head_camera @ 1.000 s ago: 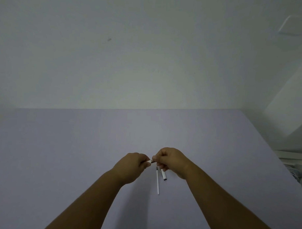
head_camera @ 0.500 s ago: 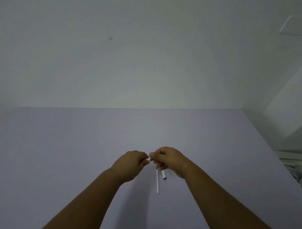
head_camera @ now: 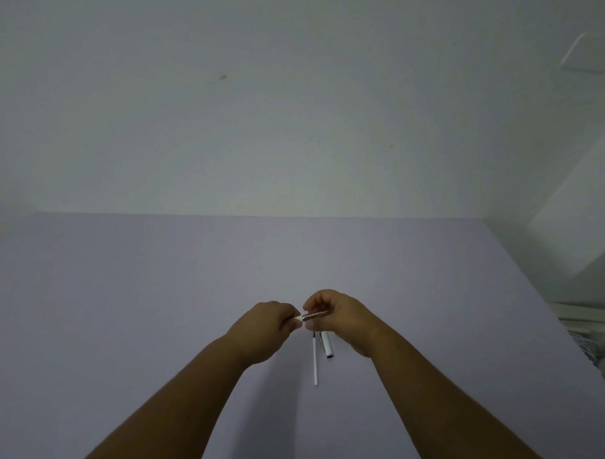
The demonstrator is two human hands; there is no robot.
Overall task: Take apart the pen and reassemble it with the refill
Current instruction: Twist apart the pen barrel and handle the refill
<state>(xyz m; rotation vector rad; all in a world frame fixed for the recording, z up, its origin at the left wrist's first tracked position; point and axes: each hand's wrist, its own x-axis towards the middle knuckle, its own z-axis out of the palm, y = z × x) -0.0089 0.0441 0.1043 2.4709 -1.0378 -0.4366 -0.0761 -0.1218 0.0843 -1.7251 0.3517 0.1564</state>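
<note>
Both hands meet above the lilac table (head_camera: 154, 310). My right hand (head_camera: 339, 313) grips a short metallic pen section (head_camera: 314, 315), which lies almost level between the hands. My left hand (head_camera: 267, 326) pinches the small white tip (head_camera: 298, 318) at that section's left end. Below the hands, on the table, lie a thin white refill (head_camera: 315, 362) and a short white pen barrel (head_camera: 326, 345) with a dark opening at its near end. The upper ends of both are hidden under my right hand.
A plain white wall (head_camera: 298, 109) rises behind the table's far edge. At the right edge of the view, beyond the table, sits white clutter (head_camera: 595, 335) with cables. A white switch plate (head_camera: 588, 54) is on the wall at the upper right.
The hands have drawn slightly apart, so the metallic section and its white tip now show between them. The refill and barrel on the table have not moved.
</note>
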